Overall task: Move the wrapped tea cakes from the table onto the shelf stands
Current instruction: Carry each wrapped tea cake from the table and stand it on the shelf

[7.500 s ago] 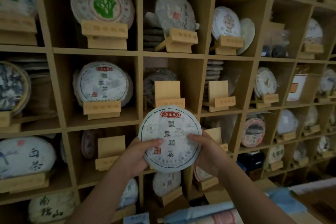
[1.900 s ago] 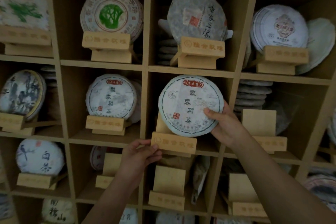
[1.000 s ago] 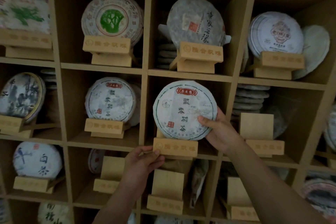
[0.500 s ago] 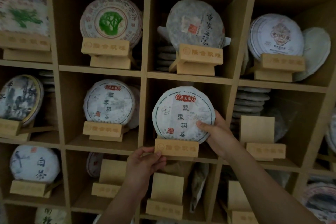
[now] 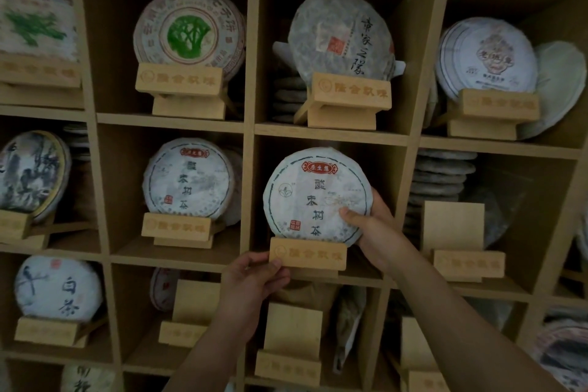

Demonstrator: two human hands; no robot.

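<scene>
The shelf [image 5: 249,124] is a grid of wooden cubbies, most holding a wrapped disc on a wooden stand. In the middle cubby the tea cake [image 5: 318,197] now sits down in its stand [image 5: 308,254], its lower edge behind the front lip; half a second ago it was just settling there, and two seconds ago it was tilted higher above the lip. The right hand [image 5: 372,226] still grips the cake's lower right edge, thumb on the face, fingers behind. The left hand [image 5: 251,280] still pinches the stand's lower left corner. The cubby to the left holds a matching cake [image 5: 189,180] on its own stand. The cubby to the right holds a bare stand [image 5: 458,239] with a stack of discs [image 5: 442,175] behind it.
</scene>
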